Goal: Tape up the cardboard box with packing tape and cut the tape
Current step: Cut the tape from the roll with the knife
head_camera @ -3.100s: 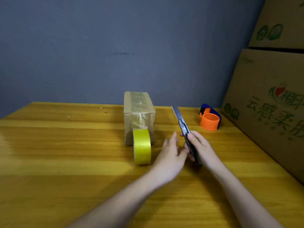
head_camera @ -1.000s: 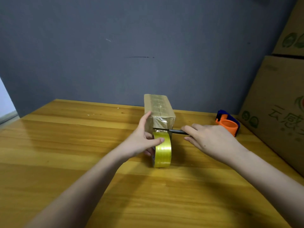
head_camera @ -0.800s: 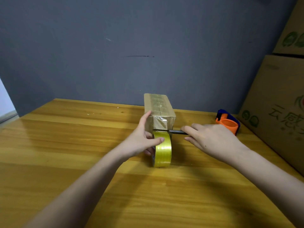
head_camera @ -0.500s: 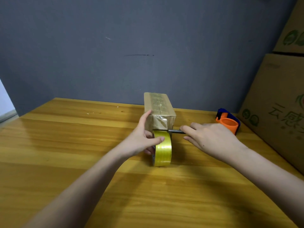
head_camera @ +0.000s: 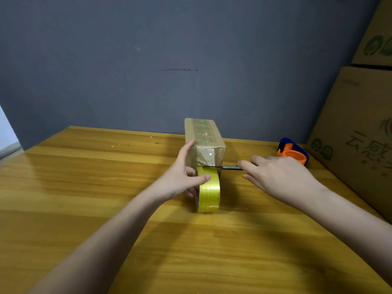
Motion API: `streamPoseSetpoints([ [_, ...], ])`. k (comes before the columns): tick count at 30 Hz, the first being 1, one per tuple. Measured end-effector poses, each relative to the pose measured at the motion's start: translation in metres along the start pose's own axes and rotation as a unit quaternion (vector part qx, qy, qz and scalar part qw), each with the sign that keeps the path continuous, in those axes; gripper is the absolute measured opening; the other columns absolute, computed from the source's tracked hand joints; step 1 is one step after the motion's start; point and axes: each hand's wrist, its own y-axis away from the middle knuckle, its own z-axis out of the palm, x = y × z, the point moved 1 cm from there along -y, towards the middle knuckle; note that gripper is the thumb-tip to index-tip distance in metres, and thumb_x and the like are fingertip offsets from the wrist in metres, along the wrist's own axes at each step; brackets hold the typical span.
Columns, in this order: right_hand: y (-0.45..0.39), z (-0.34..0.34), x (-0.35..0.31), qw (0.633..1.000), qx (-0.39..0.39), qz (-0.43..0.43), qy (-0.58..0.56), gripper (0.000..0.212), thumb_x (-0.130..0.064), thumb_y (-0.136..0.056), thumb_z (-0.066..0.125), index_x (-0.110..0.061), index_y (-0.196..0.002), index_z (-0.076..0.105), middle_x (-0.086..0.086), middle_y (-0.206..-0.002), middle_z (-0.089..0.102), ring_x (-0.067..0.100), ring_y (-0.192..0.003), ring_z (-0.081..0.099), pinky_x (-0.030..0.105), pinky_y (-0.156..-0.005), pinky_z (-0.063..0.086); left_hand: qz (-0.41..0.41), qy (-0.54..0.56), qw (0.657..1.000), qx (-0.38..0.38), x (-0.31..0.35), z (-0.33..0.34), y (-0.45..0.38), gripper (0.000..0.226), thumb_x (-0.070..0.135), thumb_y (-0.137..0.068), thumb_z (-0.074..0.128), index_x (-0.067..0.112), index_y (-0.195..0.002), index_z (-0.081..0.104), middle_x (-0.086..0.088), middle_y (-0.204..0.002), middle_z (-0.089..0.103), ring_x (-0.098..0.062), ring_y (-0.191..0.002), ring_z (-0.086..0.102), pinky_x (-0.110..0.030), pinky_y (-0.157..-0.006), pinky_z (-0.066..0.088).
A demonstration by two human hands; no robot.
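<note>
A small cardboard box [head_camera: 204, 141] with tape along its top and near face stands in the middle of the wooden table [head_camera: 84, 187]. A yellow tape roll [head_camera: 209, 190] stands on edge right in front of it, its strip running up onto the box. My left hand [head_camera: 182, 177] grips the roll, thumb on its top, index finger against the box's left side. My right hand [head_camera: 277, 177] holds a utility knife [head_camera: 230, 167] whose blade lies across the tape between roll and box.
An orange and blue tape dispenser [head_camera: 293, 153] sits at the back right of the table. Large printed cardboard cartons [head_camera: 360, 134] are stacked along the right edge. A grey wall stands close behind the table.
Three seconds ago both hands held the knife in front of the box. Since then my left hand took the roll and the blade went to the tape; over the last second the blade has drawn slightly rightward.
</note>
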Motion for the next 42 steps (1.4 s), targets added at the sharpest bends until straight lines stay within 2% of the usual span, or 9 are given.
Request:
streamPoseSetpoints([
  [13,0.015,0.016,0.008,0.999,-0.019,0.028,0.013,0.036,-0.041,-0.101,0.02,-0.025,-0.126,0.04,0.0,-0.105,0.06,0.018,-0.081,0.064,0.027,-0.054,0.048,-0.002,0.005,1.0,0.006,-0.002,0.0,0.002,0.103,0.022,-0.081,0.071,0.046,-0.146,-0.005,-0.003,-0.082,0.066,-0.009,-0.059,0.065,-0.027,-0.061,0.057],
  [17,0.026,0.019,0.013,0.997,-0.028,0.074,-0.012,0.037,-0.046,-0.099,0.018,-0.029,-0.127,0.036,-0.005,-0.11,0.059,0.015,-0.086,0.064,0.029,-0.061,0.055,0.039,-0.016,0.999,0.02,-0.004,0.004,0.008,0.103,0.021,-0.082,0.071,0.047,-0.145,-0.007,-0.006,-0.085,0.065,-0.005,-0.056,0.059,-0.024,-0.058,0.053],
  [21,0.041,0.028,0.015,0.982,-0.024,0.156,-0.103,0.034,-0.05,-0.097,0.027,-0.035,-0.124,0.04,-0.013,-0.112,0.056,0.01,-0.085,0.062,0.028,-0.062,0.055,0.066,-0.002,0.998,0.012,-0.011,0.01,0.015,0.094,0.017,-0.081,0.071,0.046,-0.145,0.009,0.0,-0.085,0.061,-0.003,-0.055,0.05,-0.02,-0.06,0.045],
  [26,0.056,0.054,0.016,0.868,-0.026,0.285,-0.405,0.019,-0.039,-0.096,0.043,-0.029,-0.107,0.056,-0.011,-0.094,0.055,0.012,-0.078,0.059,0.041,-0.071,0.054,0.106,0.008,0.994,-0.022,-0.007,0.033,0.019,0.077,0.005,-0.082,0.068,0.035,-0.141,0.029,0.005,-0.083,0.057,-0.005,-0.07,0.052,-0.02,-0.069,0.048],
  [30,0.058,0.068,0.016,0.728,-0.011,0.352,-0.589,0.015,-0.023,-0.099,0.044,-0.017,-0.101,0.058,0.003,-0.087,0.064,0.018,-0.059,0.058,0.035,-0.052,0.047,0.125,-0.096,0.987,-0.041,0.002,0.061,0.012,0.076,0.013,-0.082,0.067,0.04,-0.139,0.025,0.011,-0.09,0.057,-0.011,-0.071,0.049,-0.034,-0.078,0.05],
  [33,0.063,0.078,0.019,0.691,-0.018,0.402,-0.601,0.017,-0.023,-0.099,0.045,-0.013,-0.099,0.058,0.007,-0.078,0.061,0.02,-0.053,0.055,0.031,-0.047,0.043,0.149,-0.273,0.95,-0.036,0.009,0.086,0.004,0.076,0.023,-0.082,0.065,0.041,-0.139,0.018,0.01,-0.103,0.062,-0.016,-0.089,0.06,-0.039,-0.085,0.051],
  [36,0.069,0.09,0.021,0.689,-0.037,0.447,-0.57,0.02,-0.024,-0.099,0.045,-0.013,-0.107,0.059,0.012,-0.071,0.056,0.023,-0.056,0.054,0.03,-0.047,0.043,0.19,-0.434,0.88,-0.022,0.013,0.115,-0.002,0.069,0.024,-0.087,0.057,0.033,-0.141,0.014,-0.005,-0.102,0.067,-0.029,-0.089,0.064,-0.036,-0.068,0.05],
  [39,0.074,0.103,0.025,0.708,-0.031,0.477,-0.52,0.026,-0.024,-0.098,0.047,-0.011,-0.115,0.061,0.011,-0.079,0.062,0.025,-0.062,0.056,0.032,-0.054,0.045,0.204,-0.517,0.831,-0.013,0.015,0.141,-0.008,0.062,0.016,-0.087,0.051,0.022,-0.142,0.021,-0.014,-0.103,0.064,-0.036,-0.091,0.062,-0.037,-0.065,0.04],
  [42,0.08,0.112,0.029,0.733,-0.05,0.512,-0.445,0.032,-0.035,-0.096,0.047,-0.024,-0.123,0.057,0.01,-0.108,0.068,0.033,-0.094,0.063,0.04,-0.078,0.051,0.212,-0.555,0.804,-0.011,0.015,0.163,-0.017,0.057,0.012,-0.087,0.048,0.015,-0.14,0.026,-0.015,-0.113,0.062,-0.035,-0.101,0.06,-0.039,-0.073,0.043],
])
